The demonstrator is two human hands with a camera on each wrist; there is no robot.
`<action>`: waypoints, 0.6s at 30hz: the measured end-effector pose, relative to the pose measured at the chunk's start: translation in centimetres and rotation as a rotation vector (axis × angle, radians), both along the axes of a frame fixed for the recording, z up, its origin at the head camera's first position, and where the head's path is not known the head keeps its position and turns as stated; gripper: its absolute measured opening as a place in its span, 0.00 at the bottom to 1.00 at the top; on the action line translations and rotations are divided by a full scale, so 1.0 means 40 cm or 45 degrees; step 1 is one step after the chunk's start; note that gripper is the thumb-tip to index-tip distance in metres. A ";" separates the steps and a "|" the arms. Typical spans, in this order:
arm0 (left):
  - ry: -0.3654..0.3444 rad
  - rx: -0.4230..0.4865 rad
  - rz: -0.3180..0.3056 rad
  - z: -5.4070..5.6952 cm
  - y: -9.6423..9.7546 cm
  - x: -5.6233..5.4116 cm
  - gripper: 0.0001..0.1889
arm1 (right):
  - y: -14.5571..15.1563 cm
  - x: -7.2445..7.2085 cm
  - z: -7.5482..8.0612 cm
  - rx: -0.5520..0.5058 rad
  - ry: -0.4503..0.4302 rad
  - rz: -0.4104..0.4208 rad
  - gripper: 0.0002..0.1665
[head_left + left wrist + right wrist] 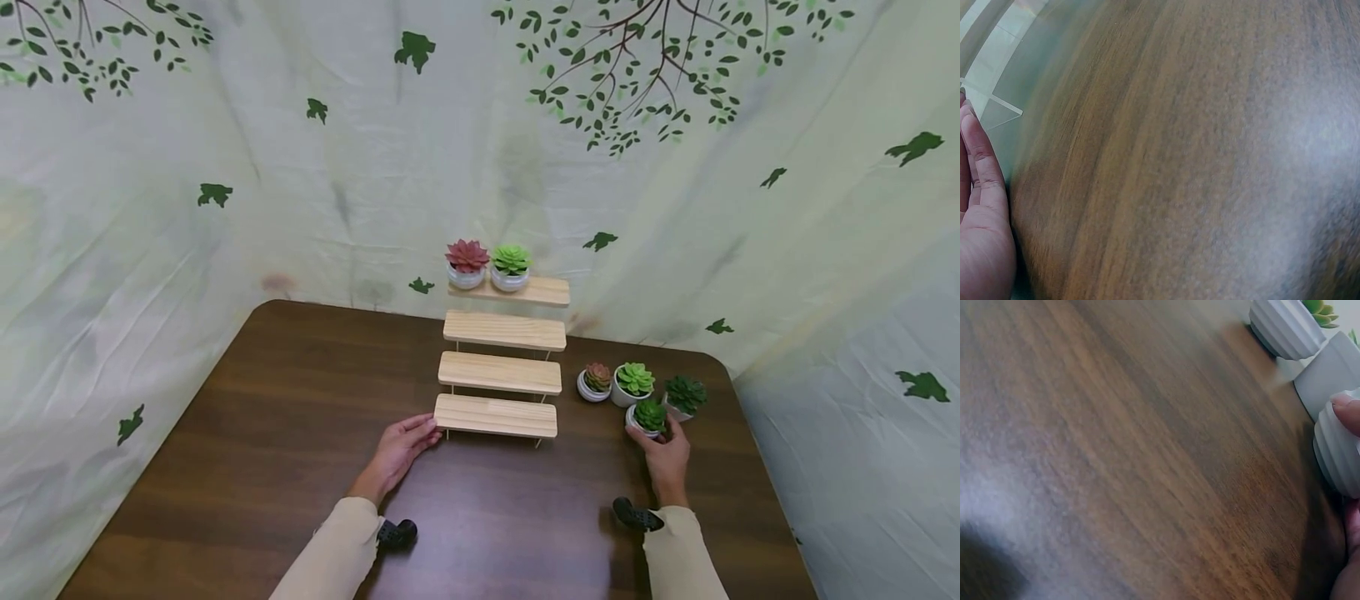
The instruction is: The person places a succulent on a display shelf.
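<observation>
My right hand [667, 458] grips a small potted succulent [648, 415] with dark green leaves, thumb on one side of its white ribbed pot [1338, 453]. The right wrist view catches only part of that hand, at its right edge. My left hand [401, 450] has its fingertips at the left end of the lowest step of a wooden tiered stand [497, 415]. Its fingers [985, 162] look fairly straight in the left wrist view, beside a clear support piece [1007, 106]. On the top step stand a red succulent [467, 257] and a bright green succulent [512, 260].
Beside the held pot are a reddish-brown succulent [597, 379], a light green succulent [634, 380] and a dark green succulent [685, 395]. The brown wooden table [300, 400] meets a leaf-printed cloth [360, 183] behind the stand. Three lower steps are bare.
</observation>
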State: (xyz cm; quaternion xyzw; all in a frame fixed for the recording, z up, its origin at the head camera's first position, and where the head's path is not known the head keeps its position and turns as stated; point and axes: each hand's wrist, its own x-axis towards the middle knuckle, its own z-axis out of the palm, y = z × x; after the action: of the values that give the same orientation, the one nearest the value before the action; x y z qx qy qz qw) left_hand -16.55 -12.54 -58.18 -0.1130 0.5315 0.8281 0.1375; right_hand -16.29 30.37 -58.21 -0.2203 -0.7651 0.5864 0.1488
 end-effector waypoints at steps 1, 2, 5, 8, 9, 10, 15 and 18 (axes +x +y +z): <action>-0.002 0.001 0.002 0.000 0.001 -0.001 0.13 | 0.001 0.000 0.000 0.008 -0.008 -0.005 0.43; -0.002 0.001 0.003 0.001 0.002 -0.002 0.13 | 0.001 0.000 -0.001 0.014 -0.014 -0.007 0.43; -0.007 0.003 0.011 0.001 0.004 -0.003 0.12 | 0.003 0.001 -0.002 0.019 -0.027 -0.013 0.43; -0.001 0.003 0.012 0.000 0.004 -0.003 0.11 | 0.004 0.003 0.000 0.005 -0.045 -0.019 0.44; 0.000 0.006 0.014 0.000 0.003 -0.003 0.10 | 0.004 0.003 0.001 -0.006 -0.046 -0.017 0.45; -0.001 0.011 0.017 -0.001 0.003 -0.003 0.10 | 0.004 0.003 0.003 -0.016 -0.048 -0.019 0.45; 0.002 0.017 0.011 -0.002 0.003 -0.003 0.09 | 0.002 0.005 0.025 -0.054 -0.038 -0.036 0.44; 0.006 0.016 0.006 -0.001 0.002 -0.002 0.09 | 0.003 0.004 0.043 -0.049 -0.025 -0.038 0.43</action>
State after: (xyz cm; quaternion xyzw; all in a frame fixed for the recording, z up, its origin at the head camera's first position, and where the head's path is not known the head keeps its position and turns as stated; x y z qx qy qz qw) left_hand -16.64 -12.45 -58.23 -0.1115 0.5262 0.8321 0.1351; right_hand -16.12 30.50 -56.49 -0.2402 -0.7518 0.5965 0.1457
